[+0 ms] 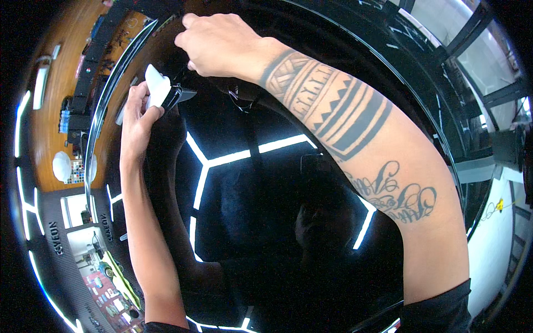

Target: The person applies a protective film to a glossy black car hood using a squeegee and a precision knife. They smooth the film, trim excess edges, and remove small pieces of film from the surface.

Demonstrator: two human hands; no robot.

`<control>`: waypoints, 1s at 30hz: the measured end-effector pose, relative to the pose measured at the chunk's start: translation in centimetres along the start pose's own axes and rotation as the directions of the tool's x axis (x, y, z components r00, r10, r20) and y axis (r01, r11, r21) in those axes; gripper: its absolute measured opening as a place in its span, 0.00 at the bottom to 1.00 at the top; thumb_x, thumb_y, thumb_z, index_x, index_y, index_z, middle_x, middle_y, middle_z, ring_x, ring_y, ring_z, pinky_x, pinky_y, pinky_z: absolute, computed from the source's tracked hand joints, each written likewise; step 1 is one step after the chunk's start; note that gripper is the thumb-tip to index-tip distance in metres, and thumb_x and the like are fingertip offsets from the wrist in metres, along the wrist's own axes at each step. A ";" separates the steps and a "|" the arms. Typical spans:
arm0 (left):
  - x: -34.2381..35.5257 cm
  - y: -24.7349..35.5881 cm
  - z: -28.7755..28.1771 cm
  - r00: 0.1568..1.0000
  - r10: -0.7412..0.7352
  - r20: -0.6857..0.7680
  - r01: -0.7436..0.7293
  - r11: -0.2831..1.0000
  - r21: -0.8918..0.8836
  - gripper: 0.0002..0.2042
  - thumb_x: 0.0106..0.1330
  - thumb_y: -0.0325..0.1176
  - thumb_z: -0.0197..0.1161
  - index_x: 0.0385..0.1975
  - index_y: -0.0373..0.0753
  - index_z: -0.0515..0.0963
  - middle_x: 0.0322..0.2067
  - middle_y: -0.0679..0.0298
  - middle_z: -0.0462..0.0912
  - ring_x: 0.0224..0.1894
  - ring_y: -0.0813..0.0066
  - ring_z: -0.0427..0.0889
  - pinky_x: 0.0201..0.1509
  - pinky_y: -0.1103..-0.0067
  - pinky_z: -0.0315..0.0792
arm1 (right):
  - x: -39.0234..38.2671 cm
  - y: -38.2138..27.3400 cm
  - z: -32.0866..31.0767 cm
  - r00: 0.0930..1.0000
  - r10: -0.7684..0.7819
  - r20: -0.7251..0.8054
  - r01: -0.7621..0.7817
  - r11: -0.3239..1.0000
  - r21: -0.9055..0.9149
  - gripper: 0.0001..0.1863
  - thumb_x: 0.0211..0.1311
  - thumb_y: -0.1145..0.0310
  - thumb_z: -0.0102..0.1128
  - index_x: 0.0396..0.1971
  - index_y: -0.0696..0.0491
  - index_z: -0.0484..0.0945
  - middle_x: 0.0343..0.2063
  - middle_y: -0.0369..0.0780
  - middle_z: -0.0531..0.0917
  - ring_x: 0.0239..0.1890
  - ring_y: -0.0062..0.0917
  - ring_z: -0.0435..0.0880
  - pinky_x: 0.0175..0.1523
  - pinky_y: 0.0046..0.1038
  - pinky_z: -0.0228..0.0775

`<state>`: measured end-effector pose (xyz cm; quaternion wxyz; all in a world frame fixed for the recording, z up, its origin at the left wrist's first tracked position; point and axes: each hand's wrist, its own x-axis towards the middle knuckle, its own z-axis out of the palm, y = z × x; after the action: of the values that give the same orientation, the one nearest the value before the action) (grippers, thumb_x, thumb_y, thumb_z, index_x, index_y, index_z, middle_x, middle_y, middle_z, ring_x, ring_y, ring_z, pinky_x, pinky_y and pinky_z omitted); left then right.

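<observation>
Grips a white pointed piece (158,90) in the left hand (136,123), with thumb and fingers closed on its lower part and with its tip pointing upward, away from the palm. Holds the piece at the upper left of a broad, glossy black panel (266,216), just inside a curved, bright-edged strip (99,105). Shows a dark, shiny piece (175,95) right beside the white one, toward the right hand (217,47); impossible to tell from this view whether joined to it or separate.

Reaches across the top of the panel with the right hand, back of the hand upward, fingers bent and pointing left, near the white piece but apart from it. Cannot tell the full closure of those fingers, or any hold on an object beneath them. Bares both forearms below black sleeves (438,308), with dark bands and script tattooed on the right one.

Mirrors angular white light lines and a dark outline of a head in the panel's surface. Takes in, beyond the strip at left, a brown surface (47,130) and a white round object (61,166), with a yellow-green item (121,283) lower down. Includes at far right a small yellow object (500,205) against a pale surface (491,244).
</observation>
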<state>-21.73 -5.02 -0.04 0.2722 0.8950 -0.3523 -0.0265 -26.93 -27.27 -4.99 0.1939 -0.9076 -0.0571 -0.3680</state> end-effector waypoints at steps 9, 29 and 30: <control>0.7 -0.3 1.3 0.990 0.098 -0.105 -0.060 0.947 0.315 0.23 0.59 0.45 0.64 0.51 0.38 0.77 0.42 0.55 0.73 0.48 0.60 0.73 0.54 0.68 0.65 | 0.1 0.1 -2.2 0.976 -0.046 0.213 0.018 0.991 0.133 0.10 0.57 0.60 0.67 0.29 0.50 0.87 0.26 0.40 0.86 0.31 0.31 0.87 0.43 0.34 0.78; 1.2 -0.4 1.6 0.991 0.103 -0.088 -0.083 0.975 0.205 0.24 0.59 0.48 0.66 0.49 0.35 0.77 0.39 0.54 0.75 0.43 0.60 0.76 0.48 0.69 0.68 | 0.0 0.2 -2.0 0.993 -0.014 0.115 -0.027 0.939 0.344 0.08 0.43 0.61 0.64 0.18 0.48 0.86 0.19 0.45 0.83 0.27 0.38 0.85 0.38 0.38 0.76; 1.1 -0.3 1.6 0.991 0.100 -0.083 -0.080 0.973 0.217 0.25 0.59 0.48 0.66 0.49 0.35 0.77 0.39 0.53 0.75 0.43 0.60 0.76 0.48 0.69 0.68 | -0.1 0.4 -1.7 0.996 0.020 0.089 -0.048 0.943 0.330 0.08 0.43 0.61 0.63 0.18 0.48 0.86 0.19 0.46 0.84 0.27 0.39 0.85 0.39 0.39 0.76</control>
<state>-21.06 -6.31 -1.36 0.1916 0.9024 -0.3802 0.0659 -27.94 -28.29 -4.07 0.3474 -0.8777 -0.1106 -0.3112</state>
